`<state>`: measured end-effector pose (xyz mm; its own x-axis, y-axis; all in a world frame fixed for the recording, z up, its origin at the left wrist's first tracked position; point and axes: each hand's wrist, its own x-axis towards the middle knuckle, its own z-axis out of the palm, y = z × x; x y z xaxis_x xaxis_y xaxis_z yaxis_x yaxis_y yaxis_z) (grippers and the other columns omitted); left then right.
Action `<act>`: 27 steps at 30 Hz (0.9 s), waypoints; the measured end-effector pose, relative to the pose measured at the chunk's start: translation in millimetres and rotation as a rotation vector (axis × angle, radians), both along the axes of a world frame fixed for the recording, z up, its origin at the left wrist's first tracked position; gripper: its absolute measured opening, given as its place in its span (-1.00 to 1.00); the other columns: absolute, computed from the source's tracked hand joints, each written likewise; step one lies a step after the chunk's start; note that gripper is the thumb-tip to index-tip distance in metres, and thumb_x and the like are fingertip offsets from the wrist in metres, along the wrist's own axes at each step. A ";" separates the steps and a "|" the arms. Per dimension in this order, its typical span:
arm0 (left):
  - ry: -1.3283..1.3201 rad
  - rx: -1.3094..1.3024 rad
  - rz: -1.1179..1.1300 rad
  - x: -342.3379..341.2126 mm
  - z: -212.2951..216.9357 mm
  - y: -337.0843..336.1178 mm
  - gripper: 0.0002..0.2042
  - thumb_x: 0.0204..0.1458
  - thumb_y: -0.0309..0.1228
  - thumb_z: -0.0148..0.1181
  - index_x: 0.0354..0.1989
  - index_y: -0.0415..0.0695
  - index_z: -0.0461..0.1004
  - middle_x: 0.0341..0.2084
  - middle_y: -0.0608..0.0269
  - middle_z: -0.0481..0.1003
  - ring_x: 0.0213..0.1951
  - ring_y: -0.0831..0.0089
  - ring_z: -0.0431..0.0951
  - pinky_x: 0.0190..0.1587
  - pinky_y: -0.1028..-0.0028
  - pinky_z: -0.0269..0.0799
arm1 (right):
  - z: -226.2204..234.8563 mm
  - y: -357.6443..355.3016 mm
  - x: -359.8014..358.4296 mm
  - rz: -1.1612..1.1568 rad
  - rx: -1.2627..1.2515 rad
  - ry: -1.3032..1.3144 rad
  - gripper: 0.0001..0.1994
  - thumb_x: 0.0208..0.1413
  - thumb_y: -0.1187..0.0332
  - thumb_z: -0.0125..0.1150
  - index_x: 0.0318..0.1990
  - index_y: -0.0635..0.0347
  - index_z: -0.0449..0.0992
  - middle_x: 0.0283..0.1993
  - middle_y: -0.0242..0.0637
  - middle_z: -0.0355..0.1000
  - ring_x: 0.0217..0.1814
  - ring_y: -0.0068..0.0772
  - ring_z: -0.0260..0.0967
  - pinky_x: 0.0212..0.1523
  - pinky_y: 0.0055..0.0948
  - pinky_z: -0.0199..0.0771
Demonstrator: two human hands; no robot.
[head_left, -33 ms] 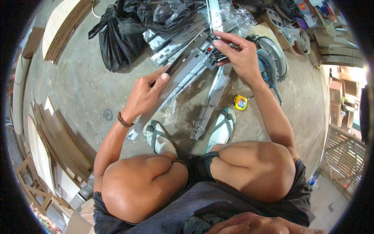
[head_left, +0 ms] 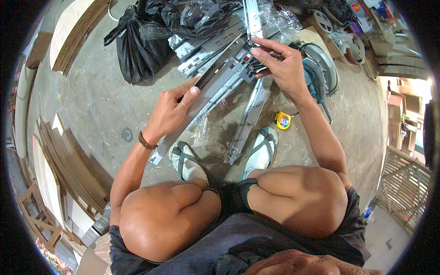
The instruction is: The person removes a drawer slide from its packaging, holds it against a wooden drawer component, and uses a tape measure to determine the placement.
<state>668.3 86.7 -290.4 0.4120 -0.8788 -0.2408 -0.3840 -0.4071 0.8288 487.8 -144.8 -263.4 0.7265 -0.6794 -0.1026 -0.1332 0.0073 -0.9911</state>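
Rail point(head_left: 215, 85): stiff metal, likely heavy, slick.
Left hand point(head_left: 172, 110): closed round rail's near part.
Right hand point(head_left: 279, 64): fingertips pinched rail's far end.

I count one yellow tape measure point(head_left: 283, 120), one black plastic bag point(head_left: 142, 43), one circular saw point(head_left: 321, 73), and two sandals on my feet point(head_left: 188, 160). The metal drawer slides point(head_left: 215, 75) are too heaped to count.

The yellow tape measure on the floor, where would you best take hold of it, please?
Grip the tape measure across its flat sides, coming from above. It lies alone on the concrete floor beside the right forearm, apart from the metal rails, with open space around it.
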 end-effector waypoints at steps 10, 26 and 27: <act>-0.046 0.085 -0.055 -1.1 10.5 -3.3 -0.34 0.28 0.17 -0.06 0.20 -0.22 0.48 -0.42 -0.20 0.60 -0.32 0.26 0.66 -0.18 0.23 0.51 | -0.7 3.7 0.6 -0.024 0.063 -0.014 -0.67 0.18 0.38 0.34 0.08 0.27 0.59 -0.10 -0.19 0.56 -0.25 -0.47 0.56 -0.39 -0.42 0.75; -0.017 0.012 -0.009 1.6 -2.1 -3.3 -0.33 0.27 0.16 -0.03 0.18 -0.27 0.47 -0.33 -0.24 0.61 -0.19 0.20 0.67 -0.07 0.25 0.48 | -1.5 -6.3 3.7 -0.011 0.151 0.003 -0.69 0.21 0.33 0.32 0.05 0.29 0.58 -0.14 -0.24 0.54 -0.15 -0.43 0.54 -0.30 -0.37 0.76; -0.008 0.029 -0.020 3.4 -1.5 -3.1 -0.34 0.27 0.15 -0.02 0.18 -0.27 0.47 -0.30 -0.25 0.61 -0.17 0.19 0.67 -0.05 0.26 0.48 | -3.8 -7.8 3.3 -0.017 0.163 -0.001 -0.68 0.22 0.32 0.31 0.06 0.28 0.58 -0.16 -0.28 0.54 -0.17 -0.49 0.54 -0.30 -0.41 0.75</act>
